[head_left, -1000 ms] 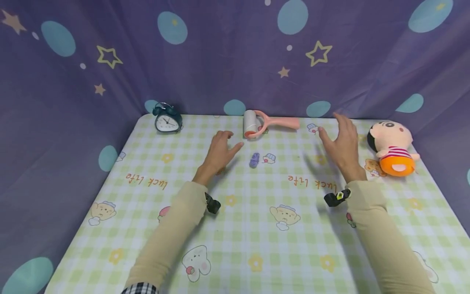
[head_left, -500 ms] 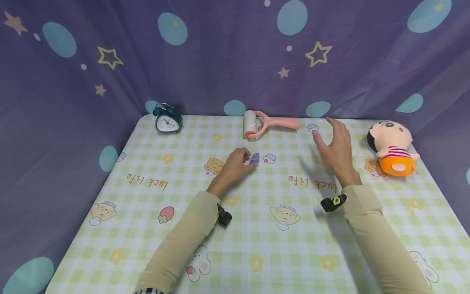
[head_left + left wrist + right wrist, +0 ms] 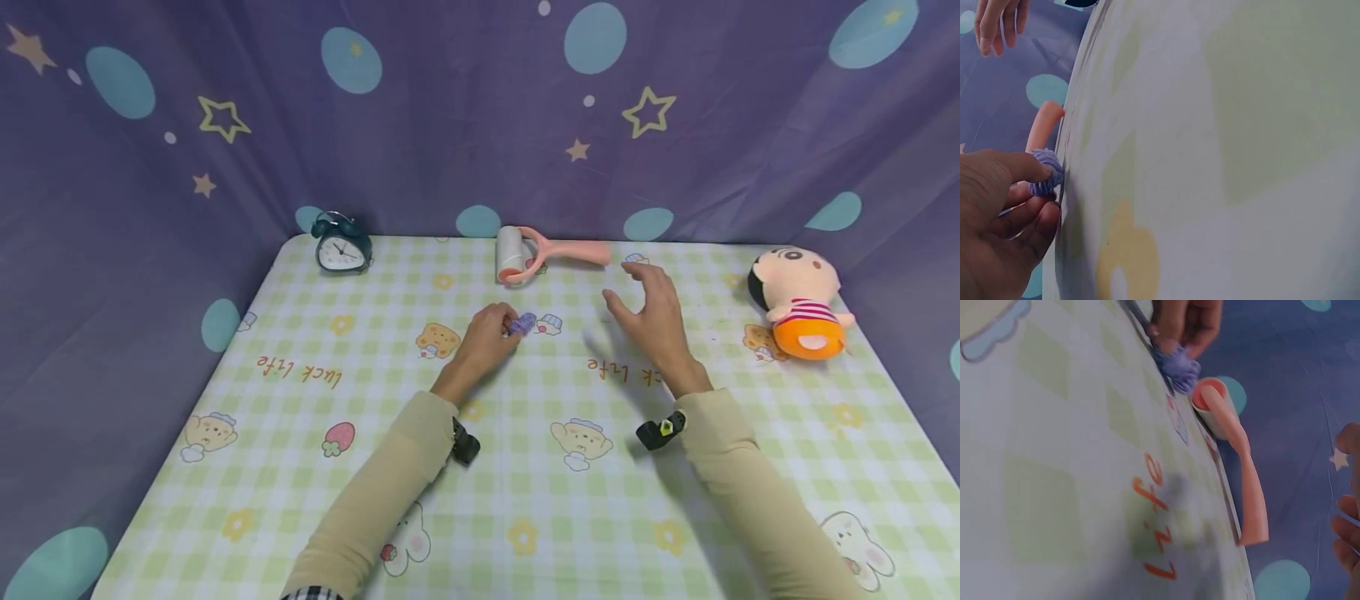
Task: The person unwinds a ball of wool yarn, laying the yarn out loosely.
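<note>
A small bundle of purple yarn (image 3: 524, 323) is pinched between the thumb and fingers of my left hand (image 3: 483, 340), just above or at the tablecloth near its middle. In the left wrist view, the thumb presses on the yarn bundle (image 3: 1047, 172) from above, with curled fingers below it. My right hand (image 3: 654, 321) hovers to the right of the yarn, fingers parted and bent, holding nothing. Only part of the right hand (image 3: 1349, 506) shows at the edge of its own wrist view.
Behind the hands lies a lint roller (image 3: 555, 250) with a pink handle. A dark green alarm clock (image 3: 342, 246) stands at the back left. A plush doll (image 3: 806, 304) in orange shorts lies at the right. A patterned curtain (image 3: 465, 125) hangs behind the checked tablecloth (image 3: 480, 517).
My left hand has come right and toward me and taken hold of the yarn bundle, which is now turned. My right hand has moved left, closer to it.
</note>
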The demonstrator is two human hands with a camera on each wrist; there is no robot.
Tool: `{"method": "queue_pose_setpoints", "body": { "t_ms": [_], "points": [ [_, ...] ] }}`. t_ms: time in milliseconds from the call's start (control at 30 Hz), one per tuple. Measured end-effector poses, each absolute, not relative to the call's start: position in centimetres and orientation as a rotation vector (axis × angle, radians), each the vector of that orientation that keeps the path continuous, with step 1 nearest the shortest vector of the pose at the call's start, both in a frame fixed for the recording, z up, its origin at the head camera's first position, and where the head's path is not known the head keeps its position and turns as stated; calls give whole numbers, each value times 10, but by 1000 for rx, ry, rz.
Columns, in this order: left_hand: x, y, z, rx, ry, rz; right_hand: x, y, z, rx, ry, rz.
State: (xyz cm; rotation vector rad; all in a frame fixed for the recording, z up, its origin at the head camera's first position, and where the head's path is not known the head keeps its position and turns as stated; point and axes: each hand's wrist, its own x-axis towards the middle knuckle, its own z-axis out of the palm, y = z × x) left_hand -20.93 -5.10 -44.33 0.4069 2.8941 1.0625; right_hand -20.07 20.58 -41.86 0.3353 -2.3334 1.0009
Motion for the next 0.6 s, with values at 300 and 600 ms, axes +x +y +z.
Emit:
{"method": "queue_pose_setpoints", "body": {
  "t_ms": [300,600],
  "points": [
    [-208,-52,-438,411,2901,1186,-195,182,-425,460,-2335,1038],
    [-202,-51,-422,517,2909,1292,-190,160,-428,587,-2299,1071]
  ]
}}
